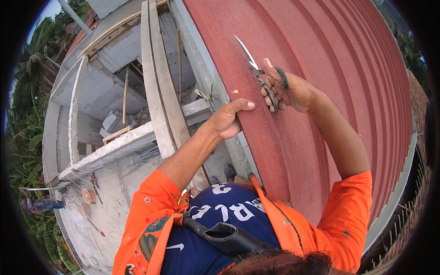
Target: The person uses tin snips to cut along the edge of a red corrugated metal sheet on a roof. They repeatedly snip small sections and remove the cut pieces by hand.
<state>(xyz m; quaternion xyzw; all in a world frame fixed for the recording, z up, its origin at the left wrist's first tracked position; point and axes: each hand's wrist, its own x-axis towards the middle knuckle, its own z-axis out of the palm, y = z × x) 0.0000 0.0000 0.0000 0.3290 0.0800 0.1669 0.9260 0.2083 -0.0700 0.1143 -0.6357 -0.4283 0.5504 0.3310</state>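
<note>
Ribbed red metal roofing [298, 146] slopes away in front of me and to my right. My left hand [225, 121] grips its left edge, thumb lying on top and fingers curled out of sight below the rim. In my right hand [295, 89] is a pair of metal-cutting shears [250, 54] with dark, wrapped-looking loop handles. The handles are spread, with several fingers around one and the thumb by the other. A bright blade points up and left over the red surface. A small pale scrap [235, 91] lies near the left thumb.
Two long wooden planks [158, 82] span the unfinished building to my left, beside a concrete beam [114, 140]. Block walls and bamboo poles [125, 96] stand there. Far below are buckets [88, 196] on a concrete floor and another person [43, 204]. A drop runs along the roof's left edge.
</note>
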